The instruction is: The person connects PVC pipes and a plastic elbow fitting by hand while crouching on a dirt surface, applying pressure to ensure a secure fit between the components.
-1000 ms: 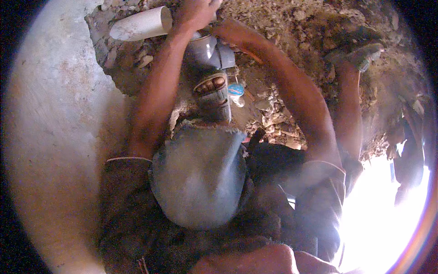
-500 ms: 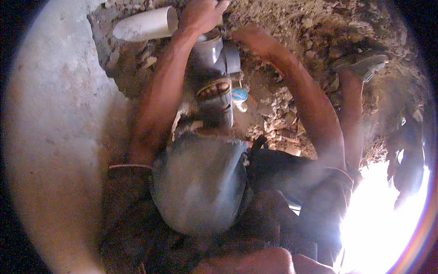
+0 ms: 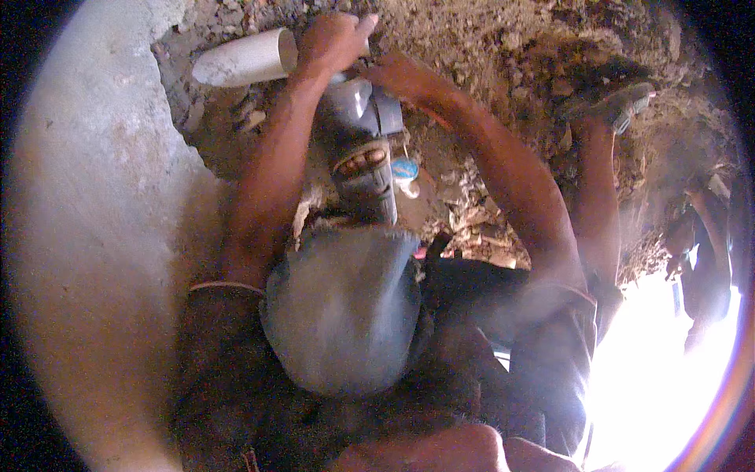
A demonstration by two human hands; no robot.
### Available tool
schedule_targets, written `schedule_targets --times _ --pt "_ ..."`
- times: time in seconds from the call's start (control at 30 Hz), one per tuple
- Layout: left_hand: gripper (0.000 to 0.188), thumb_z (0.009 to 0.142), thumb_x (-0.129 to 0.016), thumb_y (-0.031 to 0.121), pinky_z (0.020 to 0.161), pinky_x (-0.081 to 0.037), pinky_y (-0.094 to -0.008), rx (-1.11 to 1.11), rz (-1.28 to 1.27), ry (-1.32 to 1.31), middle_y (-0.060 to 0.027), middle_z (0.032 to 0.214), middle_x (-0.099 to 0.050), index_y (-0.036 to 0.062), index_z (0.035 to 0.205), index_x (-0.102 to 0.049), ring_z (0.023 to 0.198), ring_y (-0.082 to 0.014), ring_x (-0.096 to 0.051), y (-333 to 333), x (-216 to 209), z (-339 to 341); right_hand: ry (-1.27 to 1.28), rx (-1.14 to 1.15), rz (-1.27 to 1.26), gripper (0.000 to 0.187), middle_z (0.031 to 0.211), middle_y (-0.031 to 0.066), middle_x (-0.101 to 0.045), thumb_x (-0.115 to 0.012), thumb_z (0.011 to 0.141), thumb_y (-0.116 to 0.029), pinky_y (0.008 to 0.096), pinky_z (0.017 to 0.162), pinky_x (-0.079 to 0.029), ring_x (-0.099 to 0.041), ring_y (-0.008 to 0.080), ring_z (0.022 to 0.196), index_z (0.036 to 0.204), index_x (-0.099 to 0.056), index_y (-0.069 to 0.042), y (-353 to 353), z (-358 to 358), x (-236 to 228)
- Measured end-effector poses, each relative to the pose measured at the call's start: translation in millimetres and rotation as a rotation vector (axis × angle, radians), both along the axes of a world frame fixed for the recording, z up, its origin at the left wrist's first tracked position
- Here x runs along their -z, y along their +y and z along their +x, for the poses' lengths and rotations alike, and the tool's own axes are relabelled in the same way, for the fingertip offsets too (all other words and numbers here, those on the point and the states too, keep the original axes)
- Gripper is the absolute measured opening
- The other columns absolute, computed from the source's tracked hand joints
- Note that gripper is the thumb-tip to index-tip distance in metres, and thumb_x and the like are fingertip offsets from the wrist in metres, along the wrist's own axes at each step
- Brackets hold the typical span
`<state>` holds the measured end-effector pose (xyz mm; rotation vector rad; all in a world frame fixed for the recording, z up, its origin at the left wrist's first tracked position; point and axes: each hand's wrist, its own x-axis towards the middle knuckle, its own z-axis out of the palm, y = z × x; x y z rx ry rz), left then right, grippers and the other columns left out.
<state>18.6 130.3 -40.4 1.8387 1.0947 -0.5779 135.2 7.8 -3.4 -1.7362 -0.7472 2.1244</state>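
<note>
A grey plastic pipe fitting (image 3: 346,110) with a side branch stands in the dug-out ground, in front of a sandalled foot (image 3: 362,163). Over its top end is my left hand (image 3: 334,43), fingers curled round something mostly hidden, with one finger stretched out. From the right, my right hand (image 3: 401,75) reaches in to the fitting's upper rim. Its fingers bend inward there, and what they grip is hidden. Left of my left hand lies a loose white pipe (image 3: 244,57), its open end towards the hand.
Beside the foot sits a small round container with a blue top (image 3: 404,169). Broken rubble (image 3: 472,216) and loose soil surround the fitting. A smooth concrete slab (image 3: 94,197) with a jagged edge runs along the left. Another sandalled foot (image 3: 621,106) stands at right; dark shapes and glare lie beyond.
My right hand has moved left, from beside the fitting to its upper rim. My left hand has come slightly lower in the view, still over the fitting's top. The white pipe lies much as before.
</note>
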Motion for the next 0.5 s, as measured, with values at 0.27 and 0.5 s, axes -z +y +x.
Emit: schedule_targets --times 0.27,0.5 --pt "0.055 0.089 -0.039 0.047 0.076 -0.045 -0.0499 -0.057 0.18 -0.229 -0.0212 0.083 -0.064 -0.0001 0.081 -0.066 0.081 -0.0399 -0.06 -4.6 7.8 3.1 -0.182 -0.436 0.46 0.034 0.082 0.0173 -0.061 -0.05 0.079 -0.019 0.0426 0.069 -0.048 -0.061 0.0322 0.077 0.111 -0.059 -0.011 15.0 -2.1 10.7" --pt "0.056 0.087 -0.044 0.05 0.072 -0.047 -0.0476 -0.13 0.191 -0.288 -0.0224 0.081 -0.063 -0.0004 0.079 -0.066 0.079 -0.0394 -0.061 -16.3 24.7 2.1 -0.156 -0.265 0.526 0.032 0.08 0.0168 -0.061 -0.05 0.078 -0.022 0.0421 0.07 -0.048 -0.061 0.0322 0.075 0.106 -0.061 -0.012 -27.1 -6.7 39.8"
